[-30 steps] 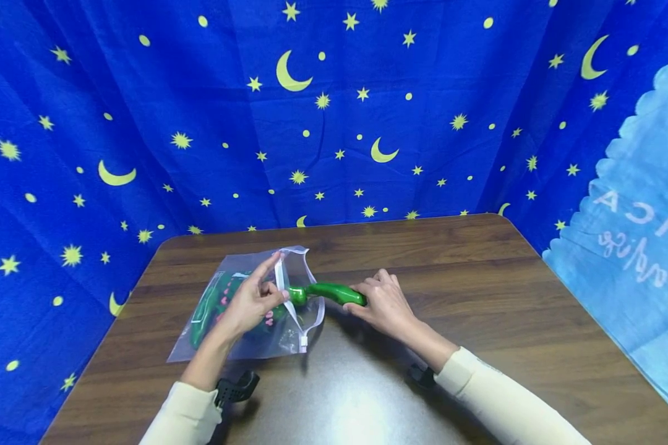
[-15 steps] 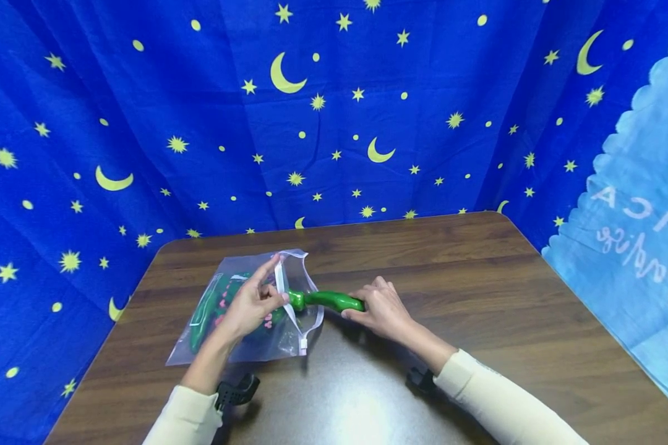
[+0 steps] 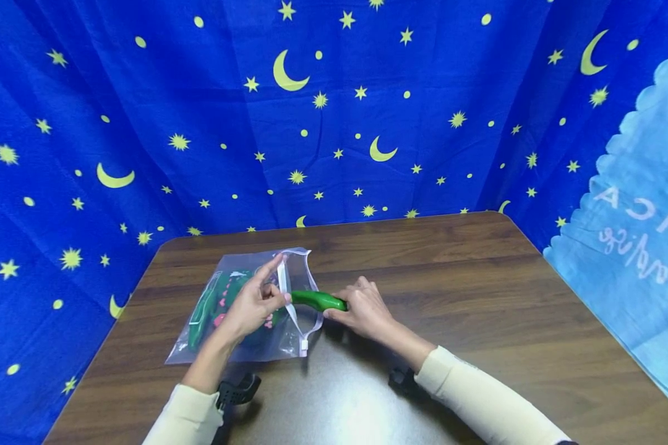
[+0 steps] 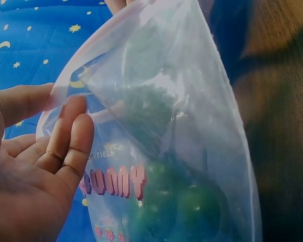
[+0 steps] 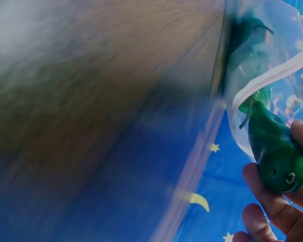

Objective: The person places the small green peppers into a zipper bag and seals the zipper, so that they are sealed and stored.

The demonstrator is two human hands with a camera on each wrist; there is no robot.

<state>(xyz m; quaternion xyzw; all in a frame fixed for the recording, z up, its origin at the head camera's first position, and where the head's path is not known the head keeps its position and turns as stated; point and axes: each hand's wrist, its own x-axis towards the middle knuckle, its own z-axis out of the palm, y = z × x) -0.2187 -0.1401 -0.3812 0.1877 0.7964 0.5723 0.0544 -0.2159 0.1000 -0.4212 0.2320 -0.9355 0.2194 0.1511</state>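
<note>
A clear slider-zip bag (image 3: 239, 355) with pink print lies on the table's left half, its mouth held apart and facing right. My left hand (image 3: 256, 300) holds the near layer of the mouth, index finger stretched along the white zip strip. From the right, my right hand (image 3: 364, 309) grips the blunt end of a long, glossy green pepper (image 3: 318, 300). The pepper's stem end is inside the bag mouth, as the right wrist view also shows. Several other green vegetables (image 4: 199, 209) show blurred through the plastic; their exact kind is hard to tell.
The brown wood-grain table (image 3: 467, 296) stretches out around the bag. Behind it hangs a blue curtain (image 3: 334, 111) with yellow moons and stars. A light blue cloth (image 3: 640, 247) hangs at the right. Black camera mounts (image 3: 238, 390) sit at both wrists.
My right hand has moved left, pushing the pepper further into the bag mouth. The rounder green piece seen at the mouth earlier is now out of sight in the head view. The left hand stays put.
</note>
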